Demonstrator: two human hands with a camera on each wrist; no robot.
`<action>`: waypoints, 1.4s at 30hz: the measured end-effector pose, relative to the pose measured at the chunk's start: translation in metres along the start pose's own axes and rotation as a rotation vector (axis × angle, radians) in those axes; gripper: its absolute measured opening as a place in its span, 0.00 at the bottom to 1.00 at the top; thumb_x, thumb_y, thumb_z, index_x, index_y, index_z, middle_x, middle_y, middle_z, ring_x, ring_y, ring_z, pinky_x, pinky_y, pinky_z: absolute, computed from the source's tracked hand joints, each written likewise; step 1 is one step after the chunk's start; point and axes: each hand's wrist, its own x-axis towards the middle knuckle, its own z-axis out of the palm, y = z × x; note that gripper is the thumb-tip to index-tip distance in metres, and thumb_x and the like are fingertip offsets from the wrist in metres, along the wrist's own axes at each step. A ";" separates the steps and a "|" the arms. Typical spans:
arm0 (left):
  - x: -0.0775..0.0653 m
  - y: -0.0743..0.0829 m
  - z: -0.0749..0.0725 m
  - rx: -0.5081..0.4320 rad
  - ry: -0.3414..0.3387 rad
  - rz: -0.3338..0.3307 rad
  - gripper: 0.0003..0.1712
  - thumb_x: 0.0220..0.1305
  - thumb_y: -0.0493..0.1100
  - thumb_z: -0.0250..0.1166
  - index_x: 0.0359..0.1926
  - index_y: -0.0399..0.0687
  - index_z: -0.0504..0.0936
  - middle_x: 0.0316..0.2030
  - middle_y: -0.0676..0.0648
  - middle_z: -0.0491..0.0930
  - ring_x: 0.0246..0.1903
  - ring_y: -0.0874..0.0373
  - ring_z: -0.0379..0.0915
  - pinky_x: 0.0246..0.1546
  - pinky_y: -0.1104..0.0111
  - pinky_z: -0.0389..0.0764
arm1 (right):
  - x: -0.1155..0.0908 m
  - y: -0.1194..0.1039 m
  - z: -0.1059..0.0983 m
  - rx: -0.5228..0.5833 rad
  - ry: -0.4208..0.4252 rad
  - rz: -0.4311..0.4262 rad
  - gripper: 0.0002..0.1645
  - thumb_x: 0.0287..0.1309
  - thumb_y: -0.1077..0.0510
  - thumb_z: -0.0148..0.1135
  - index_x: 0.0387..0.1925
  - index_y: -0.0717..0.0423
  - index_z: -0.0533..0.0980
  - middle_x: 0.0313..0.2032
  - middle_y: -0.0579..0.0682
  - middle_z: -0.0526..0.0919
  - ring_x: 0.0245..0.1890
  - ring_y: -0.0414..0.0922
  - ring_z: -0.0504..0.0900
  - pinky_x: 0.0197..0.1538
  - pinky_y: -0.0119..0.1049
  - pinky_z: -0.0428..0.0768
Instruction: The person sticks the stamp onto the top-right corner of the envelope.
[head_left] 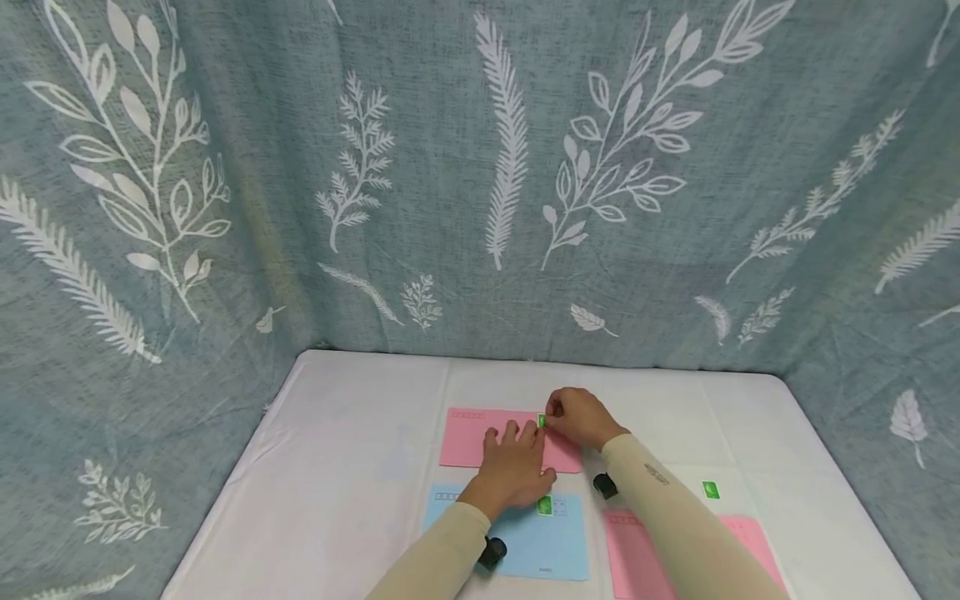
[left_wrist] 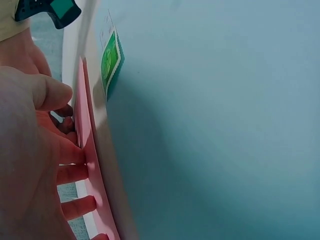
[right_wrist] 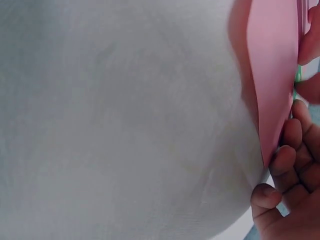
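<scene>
A pink envelope (head_left: 467, 440) lies on the white-covered table, farthest from me. My left hand (head_left: 510, 471) rests across it with spread fingers, fingertips on the paper. At its upper right corner is a small green stamp (head_left: 542, 420). My right hand (head_left: 587, 418) pinches this stamp by its right edge, fingers curled, close beside the left index finger. In the right wrist view, the right fingers sit along the edge of the pink envelope (right_wrist: 274, 65). Below the left hand lies a blue envelope (head_left: 543, 550) bearing another green stamp (left_wrist: 111, 61), partly hidden by the thumb in the head view.
Under my right forearm lies a second pink envelope (head_left: 632, 557), partly covered by the sleeve. A loose green stamp (head_left: 711, 490) lies on the white tablecloth (head_left: 352, 467) to the right. A teal curtain (head_left: 450, 167) with white leaf prints hangs behind the table.
</scene>
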 end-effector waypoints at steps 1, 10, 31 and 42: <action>0.000 0.000 -0.001 -0.001 0.002 0.000 0.42 0.71 0.67 0.51 0.77 0.48 0.64 0.72 0.49 0.63 0.66 0.46 0.56 0.65 0.41 0.58 | 0.000 0.000 0.000 -0.001 -0.001 -0.003 0.09 0.62 0.56 0.69 0.27 0.49 0.79 0.23 0.42 0.77 0.28 0.41 0.74 0.40 0.40 0.75; -0.002 0.002 -0.002 0.001 0.012 0.002 0.42 0.71 0.66 0.52 0.76 0.49 0.65 0.71 0.50 0.63 0.66 0.47 0.57 0.64 0.41 0.59 | 0.000 0.002 -0.001 -0.005 -0.003 -0.003 0.08 0.62 0.56 0.70 0.27 0.49 0.79 0.24 0.41 0.77 0.28 0.41 0.74 0.40 0.40 0.75; 0.002 0.002 0.002 0.007 0.000 0.006 0.42 0.72 0.67 0.50 0.77 0.49 0.63 0.71 0.51 0.62 0.67 0.47 0.55 0.65 0.41 0.56 | 0.001 0.004 -0.002 0.000 0.002 0.019 0.08 0.60 0.56 0.70 0.27 0.49 0.79 0.24 0.42 0.77 0.28 0.41 0.74 0.40 0.40 0.76; -0.002 0.001 0.000 0.011 0.011 0.002 0.42 0.71 0.67 0.51 0.77 0.49 0.64 0.71 0.51 0.63 0.66 0.47 0.56 0.64 0.41 0.58 | 0.002 0.005 0.000 0.023 -0.009 -0.003 0.08 0.60 0.56 0.71 0.27 0.49 0.80 0.24 0.42 0.77 0.28 0.41 0.74 0.39 0.40 0.75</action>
